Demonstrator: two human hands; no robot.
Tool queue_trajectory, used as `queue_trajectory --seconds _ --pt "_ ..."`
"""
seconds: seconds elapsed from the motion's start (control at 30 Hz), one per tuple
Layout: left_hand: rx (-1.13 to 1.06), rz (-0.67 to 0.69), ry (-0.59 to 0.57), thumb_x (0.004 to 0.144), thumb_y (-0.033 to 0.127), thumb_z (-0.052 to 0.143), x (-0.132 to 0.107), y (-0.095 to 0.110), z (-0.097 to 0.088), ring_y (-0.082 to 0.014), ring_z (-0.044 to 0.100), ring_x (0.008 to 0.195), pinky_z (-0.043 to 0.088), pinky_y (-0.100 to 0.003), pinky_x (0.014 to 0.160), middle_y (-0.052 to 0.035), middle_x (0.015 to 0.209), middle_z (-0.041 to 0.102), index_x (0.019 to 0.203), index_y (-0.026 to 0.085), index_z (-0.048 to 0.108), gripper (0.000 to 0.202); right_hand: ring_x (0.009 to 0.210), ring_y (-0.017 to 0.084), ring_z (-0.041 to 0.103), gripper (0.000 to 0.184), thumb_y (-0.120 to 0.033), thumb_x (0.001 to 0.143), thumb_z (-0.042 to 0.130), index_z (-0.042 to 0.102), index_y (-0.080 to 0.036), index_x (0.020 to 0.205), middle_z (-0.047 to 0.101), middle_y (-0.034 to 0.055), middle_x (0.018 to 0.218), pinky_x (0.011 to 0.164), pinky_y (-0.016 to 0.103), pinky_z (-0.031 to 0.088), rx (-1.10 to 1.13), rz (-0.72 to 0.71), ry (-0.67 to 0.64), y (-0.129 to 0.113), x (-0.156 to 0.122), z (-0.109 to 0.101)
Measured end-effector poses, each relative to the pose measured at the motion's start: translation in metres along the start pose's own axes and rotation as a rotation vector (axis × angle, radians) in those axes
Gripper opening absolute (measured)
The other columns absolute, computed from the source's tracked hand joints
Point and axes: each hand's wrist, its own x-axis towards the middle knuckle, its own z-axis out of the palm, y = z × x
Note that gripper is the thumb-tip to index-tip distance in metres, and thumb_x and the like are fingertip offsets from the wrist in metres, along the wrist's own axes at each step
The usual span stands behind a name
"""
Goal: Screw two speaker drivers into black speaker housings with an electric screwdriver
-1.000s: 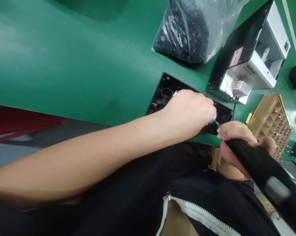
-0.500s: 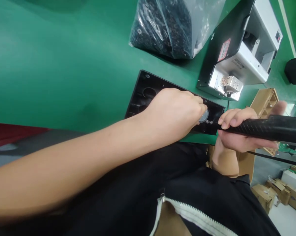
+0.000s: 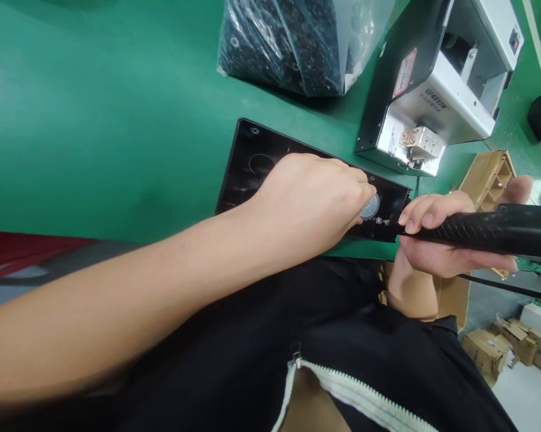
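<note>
A black plastic panel point(image 3: 257, 162) with round recesses lies on the green mat. My left hand point(image 3: 315, 198) rests over it, its fingertips pinching a round silver part point(image 3: 369, 207) near the panel's far end. My right hand point(image 3: 436, 255) wraps a black electric screwdriver point(image 3: 486, 231). The screwdriver's thin metal bit point(image 3: 382, 221) reaches beside the silver part, close to my left fingers. My left hand and forearm hide the middle of the panel.
A clear bag of small dark parts point(image 3: 283, 48) and a white and black benchtop machine point(image 3: 436, 90) stand beyond the panel. A cardboard partition tray point(image 3: 486, 180) sits at the right. Cardboard boxes point(image 3: 486, 354) lie on the floor below the bench.
The whole scene has shifted left in view. The screwdriver has swung from a diagonal to nearly level, with its bit still at the silver part. The silver part now shows more fully.
</note>
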Motion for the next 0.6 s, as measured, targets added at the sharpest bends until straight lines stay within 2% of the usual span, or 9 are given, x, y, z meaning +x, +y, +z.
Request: queue_trajectory --seconds 0.13,0.27,0.33,0.47,0.53,0.6 --pt "-0.005 -0.002 0.018 0.110 0.030 0.073 0.000 0.000 0.001 -0.0369 0.089 0.108 0.054 -0.046 0.076 -0.0079 0.127 0.095 0.121 0.029 0.092 0.022 0.032 0.008 0.030 0.083 -0.098 0.113 0.034 0.079 -0.042 0.154 0.045 -0.0109 0.067 0.032 0.021 0.038 -0.122 0.005 -0.007 0.000 -0.003 -0.006" --pt "0.016 -0.014 -0.009 0.109 0.034 0.076 0.000 0.001 0.000 -0.0381 0.089 0.111 0.055 -0.047 0.078 -0.0081 0.126 0.095 0.123 0.030 0.092 0.022 0.035 0.009 0.043 0.078 -0.088 0.121 0.027 0.079 -0.041 0.155 0.051 -0.0094 0.069 0.037 0.021 0.047 -0.067 0.068 -0.005 -0.003 -0.005 -0.009" --pt "-0.014 -0.026 -0.004 0.108 0.034 0.078 0.000 0.001 0.000 -0.0395 0.089 0.113 0.057 -0.048 0.080 -0.0086 0.127 0.094 0.124 0.029 0.093 0.022 0.037 0.009 0.044 0.080 -0.090 0.119 0.026 0.077 -0.041 0.156 0.050 -0.0092 0.071 0.039 0.021 0.048 -0.085 0.075 -0.014 -0.002 -0.007 -0.010" --pt "-0.062 -0.051 -0.006 0.105 0.032 0.080 0.000 0.001 0.000 -0.0391 0.088 0.115 0.059 -0.048 0.086 -0.0088 0.128 0.094 0.125 0.030 0.093 0.023 0.033 0.009 0.032 0.093 -0.103 0.109 0.024 0.067 -0.047 0.168 0.041 -0.0112 0.072 0.034 0.021 0.039 -0.160 0.026 -0.005 0.002 -0.008 -0.013" --pt "-0.048 -0.048 -0.006 0.105 0.032 0.081 0.001 0.001 0.000 -0.0384 0.088 0.116 0.059 -0.047 0.085 -0.0082 0.129 0.094 0.124 0.031 0.093 0.022 0.035 0.010 0.035 0.102 -0.106 0.106 0.013 0.073 -0.043 0.159 0.043 -0.0093 0.071 0.035 0.023 0.041 -0.056 0.049 -0.009 0.005 -0.007 -0.014" --pt "-0.027 -0.039 -0.013 0.105 0.033 0.081 0.001 0.001 -0.001 -0.0383 0.089 0.117 0.059 -0.046 0.084 -0.0079 0.131 0.095 0.124 0.031 0.092 0.022 0.038 0.011 0.038 0.105 -0.107 0.105 0.011 0.080 -0.039 0.144 0.047 -0.0073 0.071 0.037 0.024 0.045 0.080 0.061 -0.020 0.008 -0.007 -0.016"
